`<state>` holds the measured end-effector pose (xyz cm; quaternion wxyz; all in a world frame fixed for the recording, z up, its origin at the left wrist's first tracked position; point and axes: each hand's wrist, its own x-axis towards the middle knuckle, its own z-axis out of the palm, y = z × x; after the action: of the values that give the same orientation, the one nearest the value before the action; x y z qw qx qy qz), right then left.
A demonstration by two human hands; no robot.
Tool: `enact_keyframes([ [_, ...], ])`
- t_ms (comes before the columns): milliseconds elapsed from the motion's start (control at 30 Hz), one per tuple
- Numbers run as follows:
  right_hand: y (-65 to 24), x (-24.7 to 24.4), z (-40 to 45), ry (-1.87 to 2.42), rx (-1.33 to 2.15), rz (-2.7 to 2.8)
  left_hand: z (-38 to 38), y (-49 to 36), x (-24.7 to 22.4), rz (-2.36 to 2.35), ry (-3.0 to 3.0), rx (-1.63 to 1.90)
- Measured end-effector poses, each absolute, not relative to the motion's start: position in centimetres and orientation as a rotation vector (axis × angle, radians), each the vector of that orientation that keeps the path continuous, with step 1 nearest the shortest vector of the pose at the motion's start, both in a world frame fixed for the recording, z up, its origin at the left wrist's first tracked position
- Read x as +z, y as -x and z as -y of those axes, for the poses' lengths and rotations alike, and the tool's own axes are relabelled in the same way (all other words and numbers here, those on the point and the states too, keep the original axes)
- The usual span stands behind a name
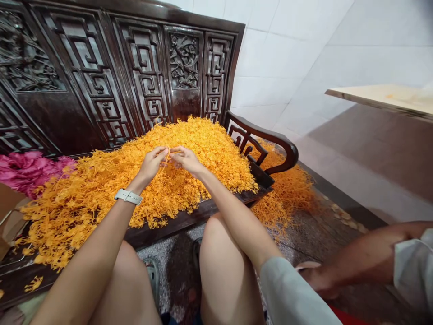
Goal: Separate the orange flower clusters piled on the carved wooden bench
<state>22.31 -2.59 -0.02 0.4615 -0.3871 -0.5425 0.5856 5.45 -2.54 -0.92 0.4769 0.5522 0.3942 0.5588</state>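
My left hand (pixel 152 164), with a pale watch band on its wrist, is closed with thumb and fingertips pinched on a thin orange strand (pixel 167 158), which looks like an artificial flower piece. Facing it, my right hand (pixel 187 160) has its fingertips closed at the same strand; its lower fingers are partly blurred. Both hands hover just over a large heap of orange artificial flower pieces (pixel 209 149) with thin, spidery petals. The heap covers much of the seat of a dark carved wooden bench (pixel 189 219).
Magenta artificial flowers (pixel 27 169) lie at the far left by a cardboard box (pixel 8 225). More orange pieces (pixel 284 198) are piled on the floor beyond the bench's armrest (pixel 270 135). A pale board (pixel 382 97) juts in at right. Another person's arm (pixel 365 257) is at lower right.
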Motion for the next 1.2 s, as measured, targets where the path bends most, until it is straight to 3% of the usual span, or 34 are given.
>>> enact_keyframes([
  [133, -21.4, -1.1, 2.3, 0.906, 1.308, 1.401, 3.2, -6.1, -0.8, -0.985, -1.378, 1.415],
  [733, -22.3, 0.1, 2.3, 0.871, 1.334, 1.309, 2.9, -5.2, -1.4, -0.929, -1.489, 1.247],
  [867, -22.4, -0.1, 1.7, 0.909, 1.222, 1.275, 2.8, -4.9, -0.8, -0.886, -1.228, 1.352],
  [1200, -23.5, 1.6, 2.8, 0.8, 1.412, 0.964, 2.1, -4.4, 0.9, -0.73, -0.592, 1.681],
])
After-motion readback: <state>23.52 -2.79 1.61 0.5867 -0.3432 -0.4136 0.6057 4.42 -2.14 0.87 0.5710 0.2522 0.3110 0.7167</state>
